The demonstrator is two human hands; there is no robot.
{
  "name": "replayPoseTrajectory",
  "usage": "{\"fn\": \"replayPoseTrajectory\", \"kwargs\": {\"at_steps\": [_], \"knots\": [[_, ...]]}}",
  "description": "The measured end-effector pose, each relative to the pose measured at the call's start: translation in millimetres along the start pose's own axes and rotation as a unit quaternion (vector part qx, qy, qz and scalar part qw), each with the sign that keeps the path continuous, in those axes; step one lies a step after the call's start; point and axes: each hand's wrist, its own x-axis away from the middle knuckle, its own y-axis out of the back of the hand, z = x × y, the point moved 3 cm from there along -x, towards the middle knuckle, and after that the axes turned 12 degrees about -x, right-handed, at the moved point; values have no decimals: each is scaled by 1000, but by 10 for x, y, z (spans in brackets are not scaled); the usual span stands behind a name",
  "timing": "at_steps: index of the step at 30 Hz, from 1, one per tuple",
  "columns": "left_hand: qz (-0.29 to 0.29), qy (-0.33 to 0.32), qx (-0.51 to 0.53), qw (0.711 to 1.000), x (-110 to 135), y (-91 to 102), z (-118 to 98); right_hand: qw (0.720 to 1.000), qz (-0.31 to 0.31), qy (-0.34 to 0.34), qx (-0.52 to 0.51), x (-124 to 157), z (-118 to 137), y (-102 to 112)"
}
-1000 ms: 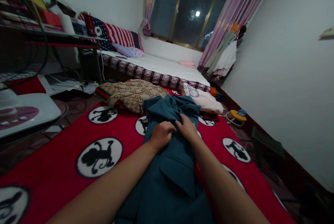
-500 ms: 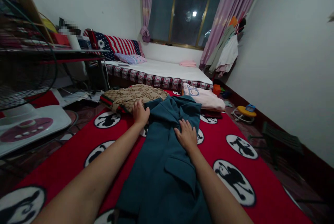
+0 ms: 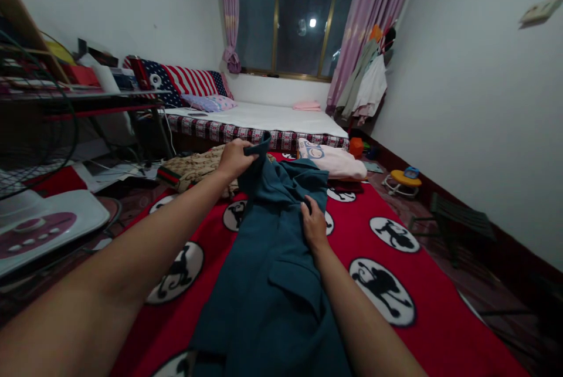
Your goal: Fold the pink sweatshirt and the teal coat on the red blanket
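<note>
A teal jacket (image 3: 259, 283) with a flap pocket lies lengthwise over a red blanket (image 3: 352, 224) printed with black figures in white ovals. My left hand (image 3: 236, 159) is closed on an edge at the jacket's far left and holds that part raised above the blanket. On the right side of the jacket, my right hand (image 3: 314, 224) has its fingers curled at the cloth, thumb and forefinger bent round a fold. The jacket's near end runs out of view at the bottom.
Beyond the jacket lie a brown patterned garment (image 3: 197, 167) and a pale pink folded cloth (image 3: 332, 160). A bed (image 3: 264, 116) stands under the window. To the left are a cluttered desk (image 3: 88, 95) and a fan (image 3: 35, 125); at right, a yellow-topped stool (image 3: 403, 177) and a dark folding stool (image 3: 461, 218).
My left hand has taken hold of the jacket's far left edge and lifted it. My right hand's fingers, spread flat before, are now curled. The view has shifted slightly.
</note>
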Motion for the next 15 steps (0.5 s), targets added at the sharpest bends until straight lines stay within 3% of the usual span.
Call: {"fn": "replayPoseTrajectory", "kwargs": {"at_steps": [3,4,6,9,11,13,15], "knots": [[21,-136,67,988,272,559,-304,975,-97,-23,-200,-69,-142,83],[68,-227,119,964,443,696,-411,953,-126,-40,-274,-88,-197,107],[220,-342,189,894,867,855,-548,904,-162,-80,-387,-116,-292,145],[443,-384,222,779,1504,864,-611,874,-159,-121,-443,-129,-363,192],[531,-363,232,730,1779,778,-625,865,-135,-135,-464,-123,-376,209],[560,-333,256,714,1883,652,-668,857,-118,-139,-481,-111,-380,219],[515,-313,270,751,1824,486,-744,863,-115,-129,-474,-97,-378,232]]}}
